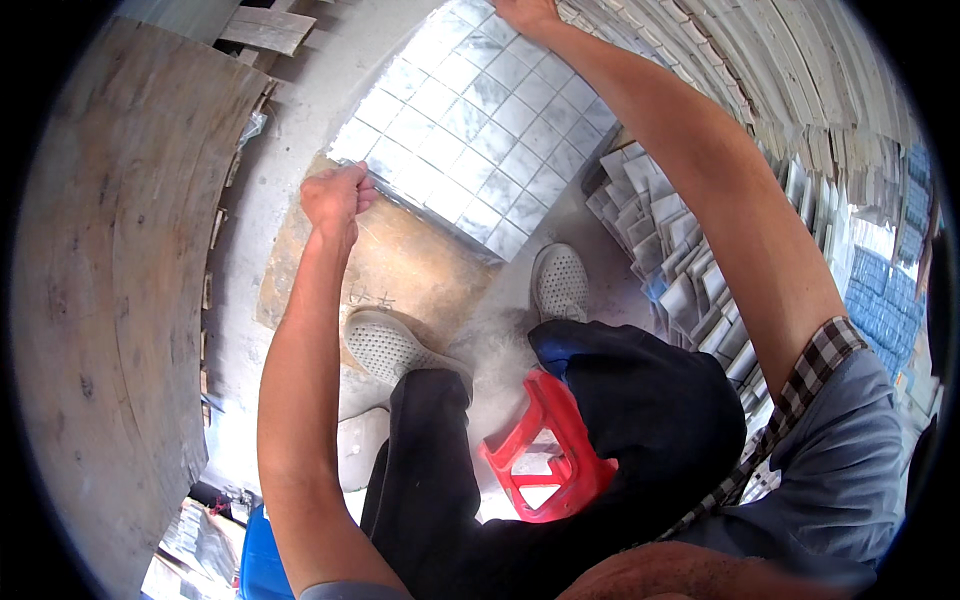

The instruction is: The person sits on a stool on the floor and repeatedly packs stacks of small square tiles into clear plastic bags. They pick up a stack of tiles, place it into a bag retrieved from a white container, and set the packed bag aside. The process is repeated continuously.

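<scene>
A sheet of square white and grey marble mosaic tiles [470,125] lies ahead of me, its near edge over a worn tan board [400,265]. At its near left corner, my left hand [338,198] is closed, with the fingers curled against the corner. My right hand [527,14] reaches to the far edge of the sheet and grips there. The frame's top edge cuts off part of that hand.
Many upright tile pieces [680,250] are stacked at the right, with long pale strips [740,70] behind. A wooden panel [120,250] stands at the left. A red plastic stool [560,450] is under me, and a blue container [262,560] is at lower left.
</scene>
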### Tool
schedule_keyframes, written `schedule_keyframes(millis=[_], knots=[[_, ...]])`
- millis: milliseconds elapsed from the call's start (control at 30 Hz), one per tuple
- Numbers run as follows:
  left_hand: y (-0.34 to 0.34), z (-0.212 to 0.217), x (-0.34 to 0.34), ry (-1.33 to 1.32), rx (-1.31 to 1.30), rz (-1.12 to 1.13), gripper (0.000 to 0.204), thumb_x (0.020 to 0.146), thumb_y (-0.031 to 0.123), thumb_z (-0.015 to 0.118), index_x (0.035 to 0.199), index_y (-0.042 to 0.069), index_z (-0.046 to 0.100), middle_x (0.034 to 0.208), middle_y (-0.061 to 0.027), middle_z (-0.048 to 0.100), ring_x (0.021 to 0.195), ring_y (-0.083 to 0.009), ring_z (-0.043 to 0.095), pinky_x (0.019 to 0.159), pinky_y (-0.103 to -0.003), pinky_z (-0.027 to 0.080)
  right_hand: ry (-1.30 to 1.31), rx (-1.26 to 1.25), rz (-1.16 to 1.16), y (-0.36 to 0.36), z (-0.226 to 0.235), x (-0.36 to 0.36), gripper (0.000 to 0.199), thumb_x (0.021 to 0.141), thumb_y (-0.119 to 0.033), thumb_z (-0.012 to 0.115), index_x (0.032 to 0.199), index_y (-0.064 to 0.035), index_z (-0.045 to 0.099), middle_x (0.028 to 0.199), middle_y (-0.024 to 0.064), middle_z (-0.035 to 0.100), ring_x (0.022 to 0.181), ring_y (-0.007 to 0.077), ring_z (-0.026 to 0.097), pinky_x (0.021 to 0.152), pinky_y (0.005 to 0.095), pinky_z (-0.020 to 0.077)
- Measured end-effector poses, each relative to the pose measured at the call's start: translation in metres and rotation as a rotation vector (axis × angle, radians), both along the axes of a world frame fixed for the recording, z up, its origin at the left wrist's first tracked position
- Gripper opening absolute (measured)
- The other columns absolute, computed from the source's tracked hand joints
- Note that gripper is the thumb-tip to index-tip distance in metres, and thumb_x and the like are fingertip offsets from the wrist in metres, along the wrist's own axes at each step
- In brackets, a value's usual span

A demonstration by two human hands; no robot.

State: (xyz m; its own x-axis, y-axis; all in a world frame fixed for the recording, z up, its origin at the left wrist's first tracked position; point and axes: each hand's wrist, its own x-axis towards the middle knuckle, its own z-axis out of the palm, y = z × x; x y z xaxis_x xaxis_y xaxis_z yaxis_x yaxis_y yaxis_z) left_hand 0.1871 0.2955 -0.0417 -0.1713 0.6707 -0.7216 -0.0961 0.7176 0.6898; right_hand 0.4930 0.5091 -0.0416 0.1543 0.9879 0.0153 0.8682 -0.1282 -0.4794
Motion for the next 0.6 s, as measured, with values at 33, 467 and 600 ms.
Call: schedule_keyframes(millis=[33, 467, 600], knots=[[-0.001, -0.002, -0.002, -0.003, 0.002, 0.003, 0.012, 0.086, 0.006, 0.069, 0.083, -0.005, 0.064, 0.073, -0.0092, 0.064, 0.057, -0.0137, 0.060, 0.049, -0.025, 0.045, 0.019, -0.008, 0.003, -0.002, 0.002, -0.003, 0.023, 0.086, -0.011, 0.062, 0.104, 0.0019, 0.069, 0.105, 0.0268, 0.067, 0.102, 0.0406, 0.063, 0.089, 0.0449, 0.0495], [0.008, 0.076, -0.026, 0.477, 0.134, -0.276, 0.041, 0.082, 0.023, 0.075, 0.097, -0.014, 0.062, 0.075, -0.0148, 0.066, 0.055, -0.0188, 0.064, 0.042, -0.029, 0.046, -0.421, -0.298, 0.583, -0.082, 0.128, -0.019, 0.021, 0.083, -0.017, 0.060, 0.096, -0.0036, 0.069, 0.097, 0.0176, 0.069, 0.097, 0.0355, 0.067, 0.076, 0.0477, 0.0554], [0.011, 0.140, -0.026, 0.601, 0.294, -0.524, 0.035, 0.083, 0.023, 0.071, 0.102, -0.007, 0.068, 0.081, -0.0140, 0.070, 0.063, -0.0186, 0.068, 0.060, -0.031, 0.053, -0.336, -0.373, 0.718, -0.149, 0.222, -0.017, 0.024, 0.089, -0.020, 0.061, 0.103, -0.0008, 0.067, 0.094, 0.0197, 0.069, 0.090, 0.0386, 0.067, 0.075, 0.0492, 0.0540]])
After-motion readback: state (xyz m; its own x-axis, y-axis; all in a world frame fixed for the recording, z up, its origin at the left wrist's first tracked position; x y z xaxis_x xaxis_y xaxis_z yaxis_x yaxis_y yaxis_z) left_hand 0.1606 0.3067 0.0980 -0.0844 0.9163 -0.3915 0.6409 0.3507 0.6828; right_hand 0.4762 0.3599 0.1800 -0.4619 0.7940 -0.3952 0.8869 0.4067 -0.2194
